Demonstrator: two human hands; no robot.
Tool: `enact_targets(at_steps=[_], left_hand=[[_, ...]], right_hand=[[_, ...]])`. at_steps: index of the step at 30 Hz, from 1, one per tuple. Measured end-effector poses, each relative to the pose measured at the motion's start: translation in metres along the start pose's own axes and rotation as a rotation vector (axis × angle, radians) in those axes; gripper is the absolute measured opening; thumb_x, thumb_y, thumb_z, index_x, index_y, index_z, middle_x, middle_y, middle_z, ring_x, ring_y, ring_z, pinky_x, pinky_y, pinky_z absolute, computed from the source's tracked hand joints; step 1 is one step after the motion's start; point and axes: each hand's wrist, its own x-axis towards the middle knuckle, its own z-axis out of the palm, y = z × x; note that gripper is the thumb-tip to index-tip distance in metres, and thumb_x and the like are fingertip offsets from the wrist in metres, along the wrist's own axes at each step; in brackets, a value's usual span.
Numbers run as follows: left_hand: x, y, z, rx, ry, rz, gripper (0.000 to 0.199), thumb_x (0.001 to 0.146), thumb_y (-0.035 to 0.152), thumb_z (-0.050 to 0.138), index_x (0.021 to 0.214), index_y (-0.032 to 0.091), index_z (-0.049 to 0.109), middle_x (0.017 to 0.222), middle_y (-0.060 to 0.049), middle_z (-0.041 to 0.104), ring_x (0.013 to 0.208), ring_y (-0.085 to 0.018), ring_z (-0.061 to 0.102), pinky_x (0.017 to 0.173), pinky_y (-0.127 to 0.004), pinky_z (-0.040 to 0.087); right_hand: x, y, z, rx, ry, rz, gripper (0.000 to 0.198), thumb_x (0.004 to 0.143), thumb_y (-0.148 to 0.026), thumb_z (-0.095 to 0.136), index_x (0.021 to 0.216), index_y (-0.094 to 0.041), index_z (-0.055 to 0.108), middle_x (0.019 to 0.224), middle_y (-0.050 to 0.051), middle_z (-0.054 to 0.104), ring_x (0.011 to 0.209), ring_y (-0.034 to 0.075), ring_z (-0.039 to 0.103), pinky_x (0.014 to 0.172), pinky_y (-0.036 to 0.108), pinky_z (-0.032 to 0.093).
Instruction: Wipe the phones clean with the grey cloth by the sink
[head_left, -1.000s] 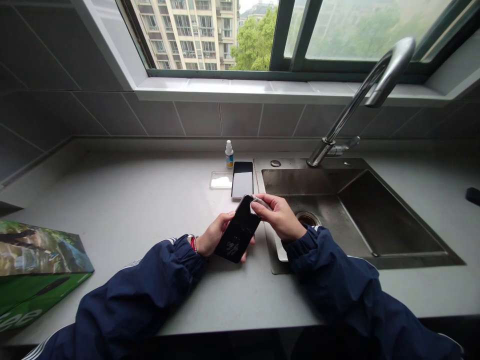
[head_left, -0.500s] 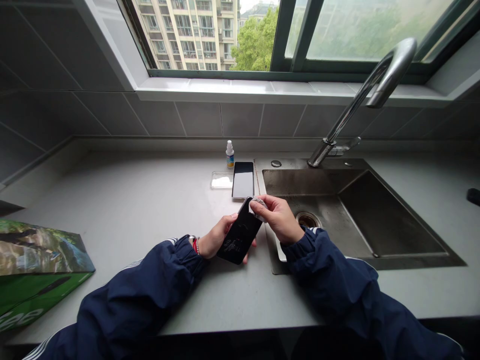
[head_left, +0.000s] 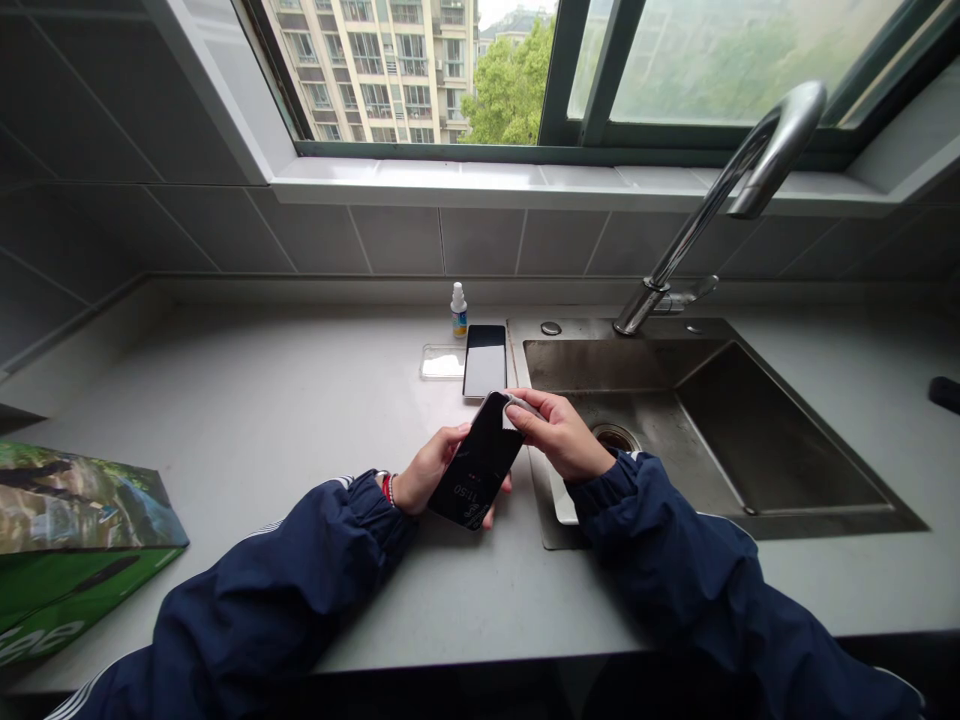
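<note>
The left hand point(head_left: 430, 468) reaches in from the lower left, its navy-blue sleeve with white stripes angled up toward the middle, a red and beaded bracelet at the wrist. It grips a glossy black rectangular phone point(head_left: 478, 468), thumb along the near left edge and fingertips showing past the right edge. The phone is tilted, dark screen up, with faint pale digits near its lower end, above the pale grey counter point(head_left: 300, 400) and just left of the stainless-steel sink point(head_left: 810, 525).

The right hand point(head_left: 561, 432) comes from the opposite side, forearm slanting inward, and pinches what looks like a small whitish wipe point(head_left: 509, 420) between thumb and fingers at the phone's upper right corner; the fingers hide most of it.

Just beyond lie a second black phone point(head_left: 485, 368) and, beside it, a clear plastic case point(head_left: 439, 363). A small white bottle with a blue-and-yellow label point(head_left: 459, 312) stands upright behind them.
</note>
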Motion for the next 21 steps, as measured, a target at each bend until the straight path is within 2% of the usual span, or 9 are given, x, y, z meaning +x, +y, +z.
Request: enact_targets(at_steps=[4,8,12,17,21], left_hand=[[0.0002,-0.0020,0.0003,0.017,0.024,0.018,0.060,0.093,0.057,0.037,0.115,0.006,0.061,0.094,-0.020,0.074,0.059,-0.032,0.071,0.056,-0.040,0.052],[0.0007,-0.0074,0.0010,0.048,0.078,0.017,0.061,0.092,0.060,0.039,0.110,0.007,0.063,0.091,-0.018,0.074,0.060,-0.030,0.071,0.056,-0.038,0.053],[0.0008,-0.0098,0.0027,0.035,0.063,0.007,0.060,0.093,0.060,0.039,0.106,0.008,0.065,0.091,-0.017,0.074,0.059,-0.027,0.071,0.056,-0.035,0.053],[0.0006,-0.0069,0.0036,0.053,0.044,0.001,0.058,0.094,0.058,0.038,0.104,0.008,0.065,0.091,-0.017,0.074,0.058,-0.027,0.070,0.054,-0.035,0.052],[-0.0003,-0.0034,0.0005,0.051,0.026,-0.028,0.062,0.093,0.059,0.034,0.109,0.007,0.063,0.093,-0.018,0.073,0.060,-0.031,0.071,0.057,-0.039,0.052]], right_hand=[[0.0000,0.0000,0.0020,0.001,0.021,-0.011,0.042,0.078,-0.048,0.080,0.109,-0.019,0.073,0.089,0.002,0.070,0.074,0.014,0.060,0.068,0.027,0.048],[-0.0005,0.0007,0.0055,-0.014,0.057,-0.044,0.037,0.076,-0.047,0.081,0.097,-0.017,0.073,0.080,0.001,0.067,0.069,0.013,0.057,0.066,0.026,0.045],[-0.0012,0.0014,0.0081,-0.035,0.113,-0.052,0.036,0.073,-0.047,0.083,0.088,-0.016,0.072,0.074,-0.001,0.065,0.065,0.012,0.055,0.064,0.026,0.042],[-0.0018,0.0000,0.0053,-0.049,0.034,-0.048,0.036,0.079,-0.048,0.079,0.096,-0.017,0.073,0.081,0.001,0.068,0.071,0.014,0.058,0.069,0.027,0.045],[-0.0011,-0.0015,-0.0003,-0.070,-0.026,-0.040,0.040,0.081,-0.048,0.077,0.107,-0.018,0.073,0.089,0.004,0.070,0.076,0.015,0.060,0.068,0.027,0.046]])
